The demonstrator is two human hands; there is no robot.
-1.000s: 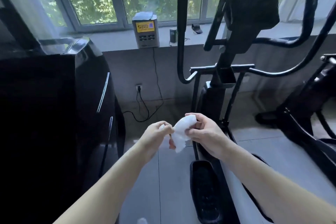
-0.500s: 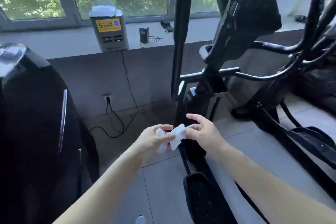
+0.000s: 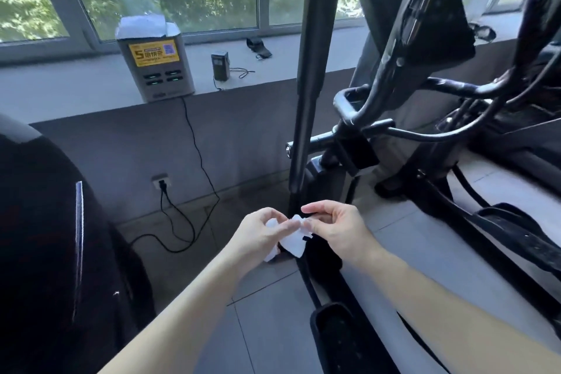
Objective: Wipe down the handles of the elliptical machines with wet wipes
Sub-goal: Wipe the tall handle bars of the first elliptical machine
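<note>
A: Item one, nearest: left hand and right hand, held together low in front of the body. Grip?

B: Both pinch the same wet wipe, thumb and fingers curled onto its crumpled white edges. It hangs between the two hands, touching no part of the machine.

A: Step in hand, by my reading: opening the wipe out. Advice?

B: Pull the corners apart evenly so it spreads flat rather than tearing, then lay it across one palm so it can wrap round a bar.

A: Item two, just beyond: upright moving handle, a long black bar rising behind the hands.

B: Likely first to be wiped; start high and draw downward. Curved fixed handle sits right of it, near the console.

A: Item three, farthest: windowsill with grey charging station, its cable running down to a wall socket.
</note>
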